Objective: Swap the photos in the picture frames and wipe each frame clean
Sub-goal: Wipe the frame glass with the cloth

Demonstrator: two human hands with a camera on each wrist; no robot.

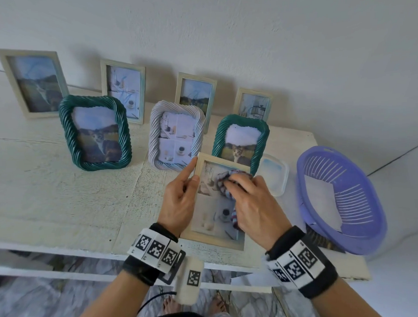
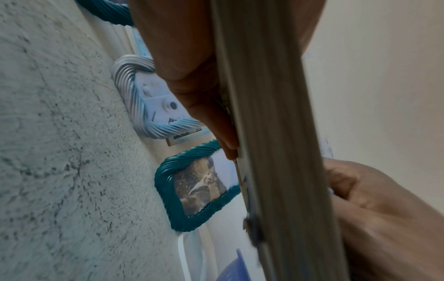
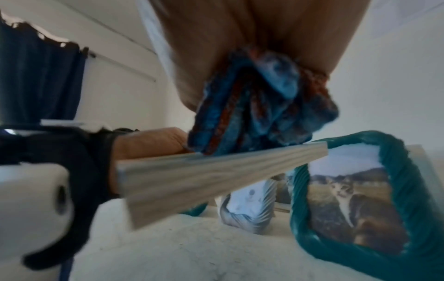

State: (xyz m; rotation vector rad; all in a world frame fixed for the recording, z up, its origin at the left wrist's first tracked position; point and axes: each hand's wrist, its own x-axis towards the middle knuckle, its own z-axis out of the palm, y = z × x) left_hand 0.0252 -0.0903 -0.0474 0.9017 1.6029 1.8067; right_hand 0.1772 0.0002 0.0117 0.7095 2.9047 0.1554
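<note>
- Pale wooden rectangular picture frame (image 1: 216, 235) is being held tilted above the white table (image 1: 57, 199), at lower centre.
- Left hand (image 1: 179, 200) is gripping its left edge.
- Right hand (image 1: 253, 208) is pressing a bunched striped cloth (image 1: 223, 180) on its glass.

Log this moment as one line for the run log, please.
phase: wiping | left hand: holds wooden frame by its edge | right hand: presses striped cloth on glass | seven frames standing on table
</note>
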